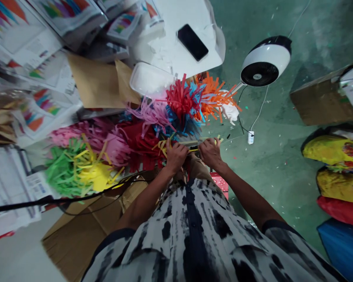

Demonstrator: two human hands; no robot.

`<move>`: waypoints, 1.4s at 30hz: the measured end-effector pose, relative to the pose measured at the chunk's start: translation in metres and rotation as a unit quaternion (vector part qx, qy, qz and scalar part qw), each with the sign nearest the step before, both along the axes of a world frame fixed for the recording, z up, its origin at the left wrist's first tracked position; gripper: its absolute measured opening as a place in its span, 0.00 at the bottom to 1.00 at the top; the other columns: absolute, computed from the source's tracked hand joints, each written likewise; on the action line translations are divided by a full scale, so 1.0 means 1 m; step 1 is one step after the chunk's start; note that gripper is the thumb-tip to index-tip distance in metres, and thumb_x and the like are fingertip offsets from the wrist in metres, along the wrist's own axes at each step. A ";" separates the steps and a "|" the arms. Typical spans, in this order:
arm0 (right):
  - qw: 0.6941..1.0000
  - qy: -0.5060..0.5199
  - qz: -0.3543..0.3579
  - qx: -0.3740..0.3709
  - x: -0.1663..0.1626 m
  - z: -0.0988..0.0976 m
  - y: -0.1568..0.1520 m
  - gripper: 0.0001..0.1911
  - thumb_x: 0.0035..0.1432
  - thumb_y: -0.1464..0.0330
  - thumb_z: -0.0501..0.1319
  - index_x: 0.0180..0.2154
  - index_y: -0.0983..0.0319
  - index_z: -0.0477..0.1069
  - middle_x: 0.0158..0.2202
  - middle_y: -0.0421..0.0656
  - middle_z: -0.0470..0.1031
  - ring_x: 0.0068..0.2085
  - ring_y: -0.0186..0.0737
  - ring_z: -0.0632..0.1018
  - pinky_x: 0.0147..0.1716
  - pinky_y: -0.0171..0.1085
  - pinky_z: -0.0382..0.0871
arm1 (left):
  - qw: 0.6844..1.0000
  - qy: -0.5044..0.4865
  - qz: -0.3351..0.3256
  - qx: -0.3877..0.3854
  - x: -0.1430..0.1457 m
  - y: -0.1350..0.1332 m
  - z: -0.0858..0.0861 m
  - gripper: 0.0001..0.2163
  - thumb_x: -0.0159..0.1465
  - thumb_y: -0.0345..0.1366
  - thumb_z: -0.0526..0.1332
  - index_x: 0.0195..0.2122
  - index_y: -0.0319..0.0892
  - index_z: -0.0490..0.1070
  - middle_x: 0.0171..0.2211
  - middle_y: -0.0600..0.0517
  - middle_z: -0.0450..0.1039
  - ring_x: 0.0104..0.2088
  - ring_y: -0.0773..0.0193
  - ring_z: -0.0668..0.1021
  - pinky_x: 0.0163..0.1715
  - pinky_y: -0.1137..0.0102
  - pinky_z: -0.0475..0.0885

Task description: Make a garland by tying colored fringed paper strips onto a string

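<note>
Close in front of my body, my left hand (176, 154) and my right hand (210, 152) are both closed on a yellow paper tassel (193, 149). Its narrow middle is stretched between them, and loose yellow strips stick out past each fist. Just beyond the hands lies a row of fringed tassels: a dark red bunch (141, 137), a pink bunch (153, 113), a bright red one (181, 96) and an orange one (211, 94), with blue strips among them. To the left rest a green tassel (64, 168) and another yellow tassel (95, 174).
A phone (192, 42) and a clear plastic tub (151, 78) sit on the white table (164, 43). Packaged sets (47, 70) are piled at left. A fan (266, 60), a power strip (250, 137) and a cardboard box (323, 98) stand right. A black cable (76, 199) crosses lower left.
</note>
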State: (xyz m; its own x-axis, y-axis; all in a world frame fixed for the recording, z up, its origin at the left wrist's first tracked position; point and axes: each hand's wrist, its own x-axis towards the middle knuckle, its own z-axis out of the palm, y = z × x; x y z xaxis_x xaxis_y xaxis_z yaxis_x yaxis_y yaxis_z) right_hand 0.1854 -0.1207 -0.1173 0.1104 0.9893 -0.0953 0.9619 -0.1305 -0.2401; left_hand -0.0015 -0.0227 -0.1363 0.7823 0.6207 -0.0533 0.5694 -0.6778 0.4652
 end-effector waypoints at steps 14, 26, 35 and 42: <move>0.997 0.001 -0.077 0.003 -0.009 -0.001 -0.003 0.07 0.67 0.67 0.57 0.41 0.60 0.74 0.38 0.51 0.79 0.52 0.57 0.70 0.61 0.58 0.47 | 0.999 0.031 0.037 0.009 0.003 -0.002 0.019 0.07 0.72 0.40 0.59 0.40 0.48 0.76 0.40 0.45 0.80 0.51 0.46 0.75 0.68 0.29 0.41; 0.999 0.015 -0.008 0.045 -0.011 -0.013 -0.015 0.12 0.68 0.69 0.60 0.47 0.51 0.81 0.46 0.44 0.82 0.54 0.50 0.71 0.66 0.58 0.44 | 1.000 -0.009 -0.004 0.005 -0.003 -0.016 0.003 0.10 0.72 0.36 0.59 0.50 0.56 0.78 0.49 0.50 0.82 0.54 0.51 0.78 0.72 0.33 0.38; 0.996 -0.001 0.026 0.090 -0.017 -0.046 -0.034 0.14 0.71 0.70 0.59 0.54 0.55 0.79 0.51 0.46 0.83 0.56 0.46 0.74 0.68 0.57 0.46 | 0.996 -0.007 -0.090 0.012 -0.014 -0.034 -0.003 0.14 0.74 0.32 0.56 0.55 0.48 0.76 0.56 0.44 0.79 0.62 0.49 0.75 0.73 0.35 0.42; 0.991 -0.011 0.079 0.105 -0.006 -0.026 -0.027 0.11 0.72 0.70 0.60 0.48 0.54 0.81 0.44 0.41 0.84 0.50 0.43 0.76 0.66 0.56 0.49 | 0.995 -0.009 -0.093 0.036 -0.006 -0.022 0.001 0.10 0.73 0.33 0.56 0.41 0.47 0.78 0.42 0.47 0.82 0.49 0.54 0.81 0.72 0.44 0.53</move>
State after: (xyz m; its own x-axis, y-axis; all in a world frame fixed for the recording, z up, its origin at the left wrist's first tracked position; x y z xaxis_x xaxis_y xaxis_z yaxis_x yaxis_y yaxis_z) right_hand 0.1794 -0.1473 -0.1438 -0.0469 0.9923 0.1147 0.9715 0.0720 -0.2258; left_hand -0.0075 -0.0447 -0.1350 0.8848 0.4659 0.0012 0.4222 -0.8030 0.4207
